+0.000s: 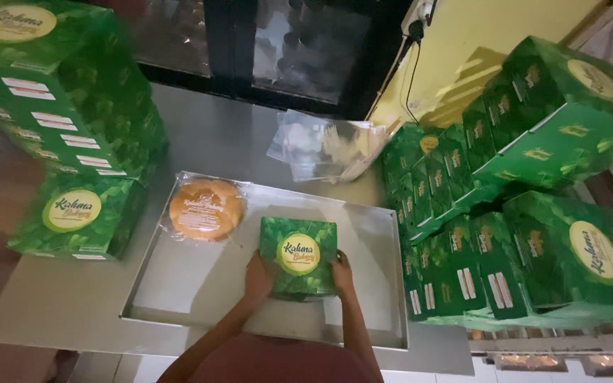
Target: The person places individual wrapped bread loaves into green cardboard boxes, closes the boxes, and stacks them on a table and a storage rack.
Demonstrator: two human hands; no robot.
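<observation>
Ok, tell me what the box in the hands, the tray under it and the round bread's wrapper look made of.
Green box: likely printed cardboard with a slight sheen, folding at crisp edges. Tray: apparently brushed metal, grey with dull reflections and a raised rim. Wrapper on the round bread: clear, glossy plastic film, crinkled with glints.

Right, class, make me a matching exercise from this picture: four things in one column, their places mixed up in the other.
Things:
1. small green box
2. wrapped round bread
3. clear plastic bags
4. lone green box

Places:
A. on the table behind the metal tray
B. between the left hand and right hand
C. left of the tray, under a stack
D. in the tray's far left corner

Pairs: 1-B, 2-D, 3-A, 4-C
</observation>
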